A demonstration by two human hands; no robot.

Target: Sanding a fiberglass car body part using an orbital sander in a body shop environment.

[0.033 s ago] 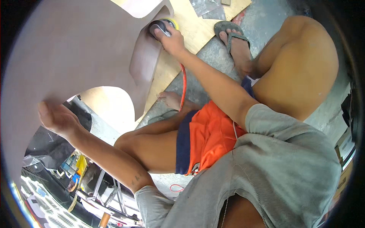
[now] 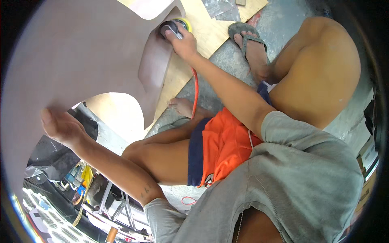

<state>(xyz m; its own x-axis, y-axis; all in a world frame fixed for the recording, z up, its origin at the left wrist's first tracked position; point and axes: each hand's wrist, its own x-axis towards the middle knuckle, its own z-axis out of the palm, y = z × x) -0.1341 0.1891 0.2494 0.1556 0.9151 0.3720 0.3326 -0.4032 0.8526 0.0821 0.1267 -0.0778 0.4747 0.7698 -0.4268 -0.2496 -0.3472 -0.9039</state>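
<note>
A large grey molded panel (image 2: 93, 52) with curved cutouts fills the upper left. My right hand (image 2: 185, 43) is closed around a palm sander (image 2: 168, 29) with a dark top and a yellow-rimmed round pad. The sander is against the panel's bent side flange (image 2: 156, 60). From below my right wrist a red hose (image 2: 197, 89) runs down toward my leg. My left hand (image 2: 64, 126) grips the panel's near edge at the left, beside the curved cutout; its fingers are partly hidden.
Under the panel lies a plywood sheet (image 2: 210, 34), with clear plastic bags (image 2: 221, 8) on its far part. My sandalled foot (image 2: 253, 50) stands on the concrete floor (image 2: 214, 77). Black sheeting (image 2: 52, 158) and a metal frame (image 2: 117, 206) are at the lower left.
</note>
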